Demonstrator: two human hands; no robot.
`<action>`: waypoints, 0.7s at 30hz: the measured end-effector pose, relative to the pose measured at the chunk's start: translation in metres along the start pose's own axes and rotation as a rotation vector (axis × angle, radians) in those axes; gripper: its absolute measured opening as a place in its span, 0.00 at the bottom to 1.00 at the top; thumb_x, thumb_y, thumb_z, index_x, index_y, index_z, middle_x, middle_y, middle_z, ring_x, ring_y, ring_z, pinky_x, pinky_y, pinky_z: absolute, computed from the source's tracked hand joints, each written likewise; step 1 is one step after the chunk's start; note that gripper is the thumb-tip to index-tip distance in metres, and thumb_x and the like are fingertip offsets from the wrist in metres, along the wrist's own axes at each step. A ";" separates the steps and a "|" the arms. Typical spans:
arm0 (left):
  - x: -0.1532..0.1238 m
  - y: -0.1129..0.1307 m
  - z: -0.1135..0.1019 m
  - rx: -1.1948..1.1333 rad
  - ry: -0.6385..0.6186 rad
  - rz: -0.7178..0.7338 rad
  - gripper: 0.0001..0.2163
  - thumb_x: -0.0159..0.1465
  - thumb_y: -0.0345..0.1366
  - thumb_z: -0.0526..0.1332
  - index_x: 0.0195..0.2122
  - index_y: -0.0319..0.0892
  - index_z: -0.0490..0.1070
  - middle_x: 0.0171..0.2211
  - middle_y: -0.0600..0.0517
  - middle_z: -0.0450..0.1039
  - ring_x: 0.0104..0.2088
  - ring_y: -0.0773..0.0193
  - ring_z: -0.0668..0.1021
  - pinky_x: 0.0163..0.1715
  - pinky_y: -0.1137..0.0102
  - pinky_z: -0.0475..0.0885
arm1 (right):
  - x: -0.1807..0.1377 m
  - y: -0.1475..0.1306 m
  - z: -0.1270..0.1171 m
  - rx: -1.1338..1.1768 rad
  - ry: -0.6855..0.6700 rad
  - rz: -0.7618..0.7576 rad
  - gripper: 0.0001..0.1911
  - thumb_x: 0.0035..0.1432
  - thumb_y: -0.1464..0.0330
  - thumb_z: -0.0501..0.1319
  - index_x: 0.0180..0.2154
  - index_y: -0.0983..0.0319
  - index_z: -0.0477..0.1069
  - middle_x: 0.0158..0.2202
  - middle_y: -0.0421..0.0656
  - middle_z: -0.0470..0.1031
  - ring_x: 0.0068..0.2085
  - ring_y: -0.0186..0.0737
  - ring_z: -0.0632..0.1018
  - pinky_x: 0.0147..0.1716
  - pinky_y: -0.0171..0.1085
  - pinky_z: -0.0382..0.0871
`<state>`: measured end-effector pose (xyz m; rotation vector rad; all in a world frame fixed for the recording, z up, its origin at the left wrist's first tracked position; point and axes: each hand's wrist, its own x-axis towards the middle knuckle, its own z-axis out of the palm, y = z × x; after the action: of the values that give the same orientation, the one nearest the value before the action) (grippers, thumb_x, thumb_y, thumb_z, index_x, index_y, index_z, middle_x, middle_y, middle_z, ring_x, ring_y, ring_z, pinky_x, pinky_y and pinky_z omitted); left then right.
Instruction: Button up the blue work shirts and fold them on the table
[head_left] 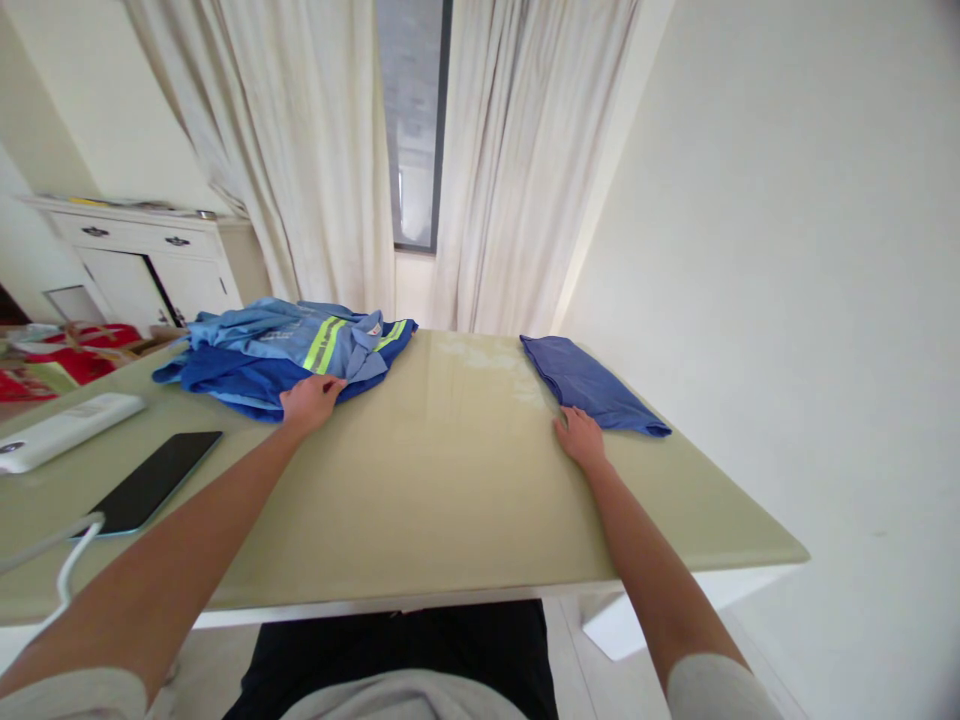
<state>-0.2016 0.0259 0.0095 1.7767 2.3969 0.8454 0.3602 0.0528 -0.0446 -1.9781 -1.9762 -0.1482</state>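
Note:
On the left of the table lies a loose heap of blue workwear. Uppermost is a light blue work shirt [281,335] with yellow-green reflective strips, its collar toward the right. Darker blue clothing [240,375] sticks out beneath it. My left hand [311,400] is closed, its fingertips pinching the near edge of the shirt close to the collar. Over on the right, a flat folded dark blue garment [592,385] lies near the table's right edge. My right hand [581,437] rests at its near left edge, fingers stretched out and touching the cloth.
The greenish table [420,500] stands against a wall and curtains [315,150]. A black-screened phone [154,485] and a white power bank [71,430] lie at left, with a white cable [71,560] nearby. Beyond are a white cabinet [142,250] and red packages [82,350].

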 end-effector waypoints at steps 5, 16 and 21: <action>-0.007 0.042 -0.004 -0.073 0.045 0.111 0.16 0.69 0.44 0.53 0.43 0.42 0.78 0.48 0.39 0.80 0.51 0.42 0.79 0.47 0.57 0.69 | -0.001 0.000 -0.003 0.047 0.033 -0.010 0.25 0.69 0.62 0.54 0.62 0.64 0.71 0.63 0.57 0.72 0.63 0.56 0.73 0.65 0.51 0.62; -0.185 0.158 -0.050 -0.663 -1.132 0.875 0.17 0.69 0.50 0.62 0.53 0.48 0.78 0.44 0.48 0.83 0.44 0.55 0.82 0.47 0.64 0.74 | -0.011 -0.058 -0.013 0.556 0.105 -0.238 0.27 0.72 0.54 0.49 0.58 0.61 0.74 0.57 0.54 0.77 0.57 0.51 0.77 0.60 0.49 0.70; -0.214 0.147 -0.039 -0.413 -0.784 0.962 0.32 0.58 0.54 0.71 0.64 0.59 0.73 0.64 0.46 0.72 0.65 0.41 0.72 0.67 0.52 0.62 | -0.019 -0.062 -0.017 0.552 -0.038 -0.300 0.23 0.70 0.56 0.55 0.59 0.59 0.74 0.59 0.50 0.78 0.59 0.50 0.77 0.63 0.50 0.67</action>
<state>-0.0131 -0.1527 0.0484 2.3944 0.7950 0.4415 0.3017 0.0278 -0.0241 -1.3445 -2.0442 0.3332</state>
